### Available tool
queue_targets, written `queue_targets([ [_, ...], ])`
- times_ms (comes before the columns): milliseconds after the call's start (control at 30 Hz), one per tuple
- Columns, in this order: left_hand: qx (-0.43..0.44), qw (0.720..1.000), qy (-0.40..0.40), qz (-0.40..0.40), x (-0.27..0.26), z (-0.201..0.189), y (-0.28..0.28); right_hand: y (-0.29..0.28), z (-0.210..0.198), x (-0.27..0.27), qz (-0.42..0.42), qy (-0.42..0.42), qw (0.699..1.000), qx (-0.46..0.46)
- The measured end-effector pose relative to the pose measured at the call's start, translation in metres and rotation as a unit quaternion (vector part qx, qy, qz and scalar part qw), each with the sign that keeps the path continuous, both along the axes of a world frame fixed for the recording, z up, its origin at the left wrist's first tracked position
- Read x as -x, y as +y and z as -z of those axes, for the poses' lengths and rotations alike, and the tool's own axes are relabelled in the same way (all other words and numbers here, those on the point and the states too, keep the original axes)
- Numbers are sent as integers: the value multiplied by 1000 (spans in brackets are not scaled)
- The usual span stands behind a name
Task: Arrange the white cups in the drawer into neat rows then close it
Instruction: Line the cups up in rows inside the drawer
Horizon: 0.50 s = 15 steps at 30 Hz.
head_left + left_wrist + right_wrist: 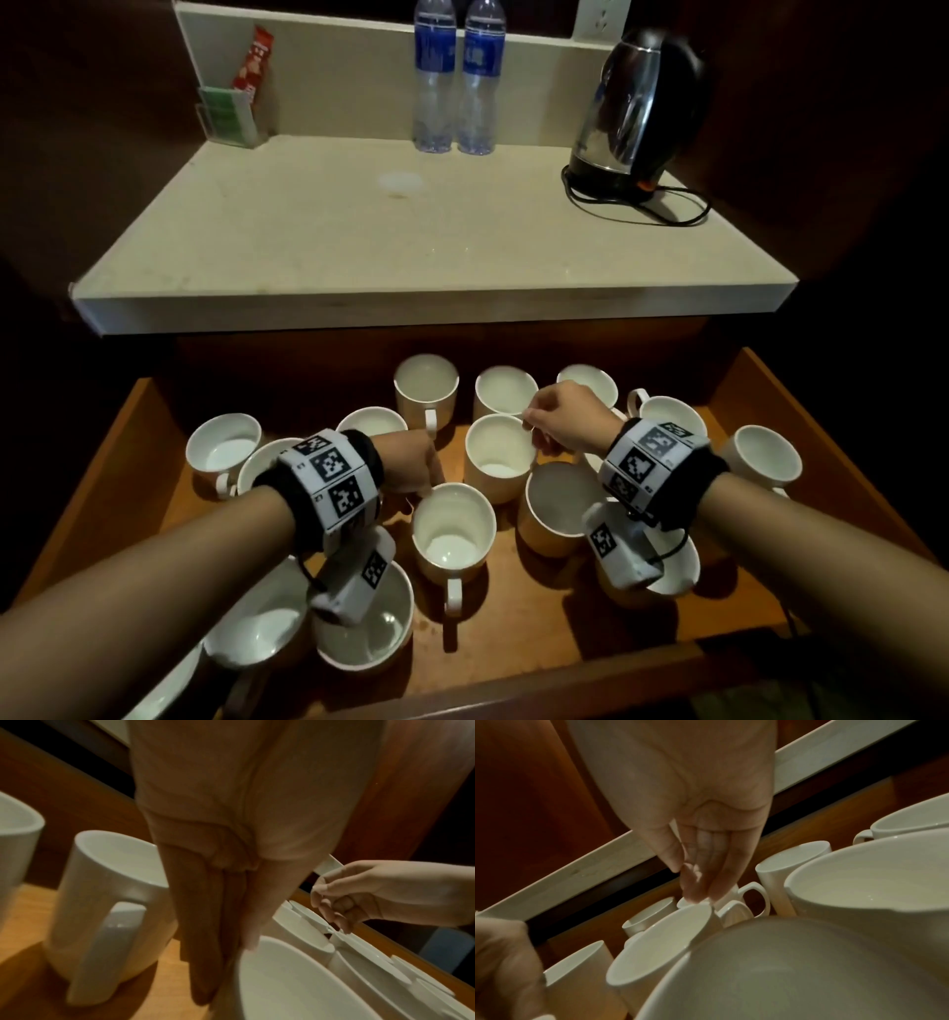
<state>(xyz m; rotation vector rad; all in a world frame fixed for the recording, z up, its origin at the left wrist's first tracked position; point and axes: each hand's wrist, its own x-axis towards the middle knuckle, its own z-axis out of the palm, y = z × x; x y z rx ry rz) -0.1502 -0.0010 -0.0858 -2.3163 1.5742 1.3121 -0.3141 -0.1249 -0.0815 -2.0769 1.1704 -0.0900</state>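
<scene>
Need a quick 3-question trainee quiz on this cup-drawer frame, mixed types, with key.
1. True or false: the drawer is closed.
2. How many water bottles stand on the counter? A) one B) two C) four
3. Fill in: the right hand touches the rim of the middle cup; the left hand touches the rim of the cup with its ____ facing the camera.

Key: 1 false; 2 B; 3 handle.

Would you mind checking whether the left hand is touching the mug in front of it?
Touching: the left wrist view shows the left hand with a fingertip resting on the mug's rim.
</scene>
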Motion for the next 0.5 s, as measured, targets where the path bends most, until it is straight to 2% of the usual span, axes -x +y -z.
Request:
queue_targets([
  [100,-5,1000,-10,5,-5,-1,2,-5,4,-2,17,-10,1000,17],
  [200,13,999,8,-28,-9,-4,0,-7,6,-4,12,17,998,58],
  [333,85,983,98,-132,-7,-4,-13,-11,6,-1,7,68,995,67],
  [433,53,968,177,-173,7,-4,-21,-12,6,3,-16,93,994,47],
  [500,48,964,185,-184,10,-1,-26,-12,5,5,-32,107,992,51],
])
